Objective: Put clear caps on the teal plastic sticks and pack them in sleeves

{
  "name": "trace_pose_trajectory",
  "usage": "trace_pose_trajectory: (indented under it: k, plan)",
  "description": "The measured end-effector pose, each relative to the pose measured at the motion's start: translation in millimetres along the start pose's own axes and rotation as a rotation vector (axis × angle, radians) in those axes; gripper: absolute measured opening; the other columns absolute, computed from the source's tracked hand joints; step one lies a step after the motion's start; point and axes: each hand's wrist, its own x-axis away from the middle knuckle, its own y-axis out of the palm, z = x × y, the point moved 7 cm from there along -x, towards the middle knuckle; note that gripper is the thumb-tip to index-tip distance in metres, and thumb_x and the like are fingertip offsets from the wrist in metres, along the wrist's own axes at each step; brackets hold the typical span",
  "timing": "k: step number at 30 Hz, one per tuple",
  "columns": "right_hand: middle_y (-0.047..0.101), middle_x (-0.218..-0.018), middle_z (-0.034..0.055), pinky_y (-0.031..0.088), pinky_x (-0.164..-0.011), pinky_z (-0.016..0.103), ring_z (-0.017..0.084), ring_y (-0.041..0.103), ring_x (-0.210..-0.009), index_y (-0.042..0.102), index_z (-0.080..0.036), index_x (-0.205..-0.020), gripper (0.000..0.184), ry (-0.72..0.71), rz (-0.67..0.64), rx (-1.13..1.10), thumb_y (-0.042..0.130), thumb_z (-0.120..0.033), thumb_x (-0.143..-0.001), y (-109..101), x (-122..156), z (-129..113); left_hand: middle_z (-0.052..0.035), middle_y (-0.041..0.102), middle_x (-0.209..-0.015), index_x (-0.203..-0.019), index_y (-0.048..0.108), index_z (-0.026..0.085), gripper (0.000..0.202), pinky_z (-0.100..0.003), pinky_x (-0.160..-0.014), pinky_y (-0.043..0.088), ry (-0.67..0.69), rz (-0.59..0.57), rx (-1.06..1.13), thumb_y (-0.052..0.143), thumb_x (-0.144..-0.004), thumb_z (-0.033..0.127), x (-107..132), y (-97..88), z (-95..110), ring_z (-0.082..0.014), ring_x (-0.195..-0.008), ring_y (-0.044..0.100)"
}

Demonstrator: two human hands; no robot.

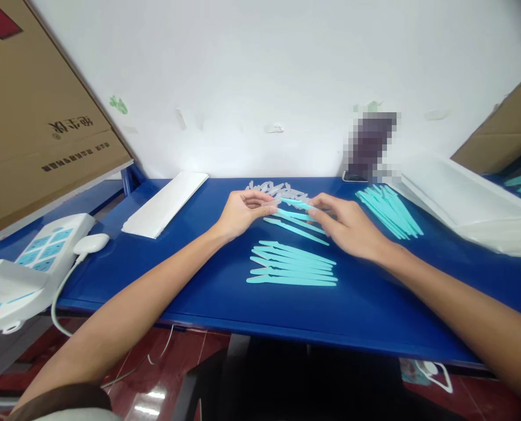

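Risk of dropping slim teal plastic stick (297, 204) if pinch loosens: likely to land among loose sticks just beneath, centre frame. Risk too of scattering small clear plastic caps (271, 189) just behind.

Left hand (242, 213), centre frame: palm turned inward, grip narrow, pinching stick's left end. Right hand (352, 231), right of centre: palm down, fingers curled, grip closed on stick's right end. Forearms low over blue desk (190, 280). Neat row of teal sticks (293, 268) below hands.

Blue table (190, 292), row of teal sticks (292, 269), clear caps (272, 188), white pad (166, 203)
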Motion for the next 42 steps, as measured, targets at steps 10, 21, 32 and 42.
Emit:
trace_pose_trajectory:
  k: [10,21,32,42]
  plan:
    - [0.069,-0.065,0.002,0.046,-0.059,0.029,0.017,0.065,-0.054,0.067,-0.019,-0.09,0.025,0.059,-0.024,-0.058,0.054,-0.04,-0.095,3,-2,8,-0.0057,0.078,-0.082,-0.08,0.076,0.014,0.035,-0.035,-0.082,0.059,-0.018,0.05,0.044,0.094,-0.055,0.03,0,-2.3,-3,-0.019,-0.078,0.073]
    - [0.074,-0.081,0.0045,0.047,-0.069,0.032,0.019,0.068,-0.068,0.071,-0.018,-0.095,0.025,-0.046,0.007,0.076,0.052,-0.034,-0.098,2,-2,-2,-0.008,0.079,-0.084,-0.082,0.078,0.013,0.03,-0.036,-0.081,0.061,0.006,-0.005,-0.018,0.092,-0.06,0.029,1,2.0,-1,-0.0209,-0.078,0.075]
    - [0.074,-0.088,0.0045,0.036,-0.063,0.031,0.021,0.065,-0.076,0.068,-0.022,-0.1,0.027,-0.098,0.001,0.412,0.044,-0.032,-0.102,10,0,-16,-0.0069,0.08,-0.081,-0.082,0.082,0.016,0.02,-0.03,-0.067,0.06,0.077,-0.096,-0.123,0.087,-0.066,0.027,4,18.2,5,-0.0203,-0.073,0.074]
    - [0.074,-0.078,0.0028,0.036,-0.06,0.028,0.018,0.063,-0.066,0.068,-0.021,-0.101,0.022,-0.078,0.016,0.251,0.049,-0.031,-0.099,12,-1,-16,-0.0088,0.079,-0.085,-0.086,0.081,0.014,0.026,-0.032,-0.072,0.06,0.083,-0.097,-0.128,0.086,-0.068,0.032,4,17.0,9,-0.0218,-0.078,0.074]
